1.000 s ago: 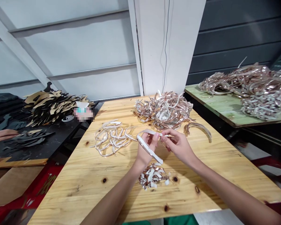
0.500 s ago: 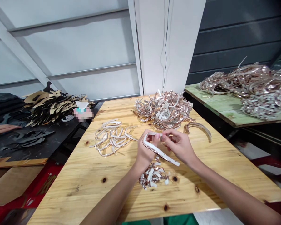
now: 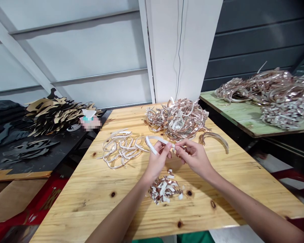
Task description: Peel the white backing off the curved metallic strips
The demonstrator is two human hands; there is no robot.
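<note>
A narrow curved strip (image 3: 150,145), white on its visible face, arches over the fingers of my left hand (image 3: 158,160). The thumb and fingers of that hand pinch it near one end. My right hand (image 3: 194,157) is closed at the same end, fingertips almost meeting the left ones; whatever else lies inside its fingers is hidden. Below both hands is a small heap of white and rose-gold snippets (image 3: 165,189). Left of them lie loose curved strips (image 3: 121,148), and beyond them rises a tangled pile of shiny rose-gold strips (image 3: 179,119).
A few curved strips (image 3: 215,136) lie right of my right hand on the wooden table (image 3: 91,202). At the left, a dark table (image 3: 66,148) carries black and tan cut pieces (image 3: 58,113) and a tissue pack (image 3: 90,121). A green table (image 3: 239,116) at right bears more strips.
The strip's long free part has swung from the lower right, across my left hand, to the upper left. Another person's hand at the far left has left the view.
</note>
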